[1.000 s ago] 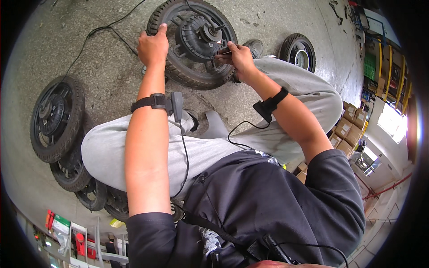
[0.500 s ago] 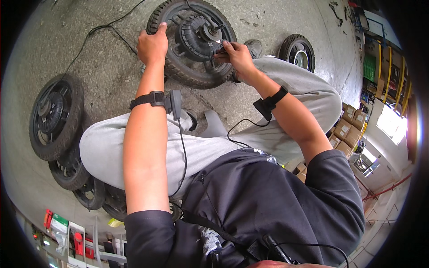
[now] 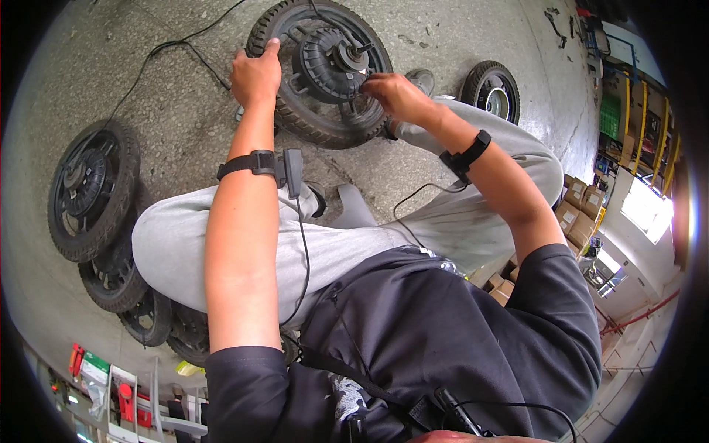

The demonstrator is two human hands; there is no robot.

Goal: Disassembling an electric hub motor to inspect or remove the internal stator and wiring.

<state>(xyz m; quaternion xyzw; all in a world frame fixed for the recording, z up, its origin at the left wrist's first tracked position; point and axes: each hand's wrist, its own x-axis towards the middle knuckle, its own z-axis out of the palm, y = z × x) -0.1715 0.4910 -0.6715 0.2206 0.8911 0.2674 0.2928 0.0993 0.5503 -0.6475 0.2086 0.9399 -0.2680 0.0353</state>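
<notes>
On the speckled concrete floor (image 3: 188, 133), top centre of view: black hub-motor wheel (image 3: 317, 77), ahead of the seated person, axle stub (image 3: 362, 49) facing the camera side. Ribbed motor housing (image 3: 325, 68) mid-wheel, black lead (image 3: 334, 21) running off it toward the upper edge of view.

Left hand (image 3: 255, 77): on the tyre's left edge, clamped over it, thumb up along the edge, fingertips mostly hidden. Right hand (image 3: 397, 96): at the lower right of the motor housing, fingers bent and bunched together; can't tell if they pinch anything or touch the housing, fingertips hidden.

Both forearms wear black wrist straps. Left strap (image 3: 244, 165) carries a small dark box (image 3: 292, 173); right strap (image 3: 471, 151) has its own unit. Thin wires run from each toward the body.

Grey trousers (image 3: 177, 247), knees apart, shoe (image 3: 421, 80) just beyond the right hand. Separate small wheel (image 3: 473, 87) near the right knee, pale centre. More motor wheels (image 3: 92, 188) overlap in a row by the left knee. Black cable (image 3: 177, 46) loops across the floor, upper left. Far right: cardboard boxes (image 3: 580, 210), green crate (image 3: 610, 114), rack with yellow posts (image 3: 641, 122).
</notes>
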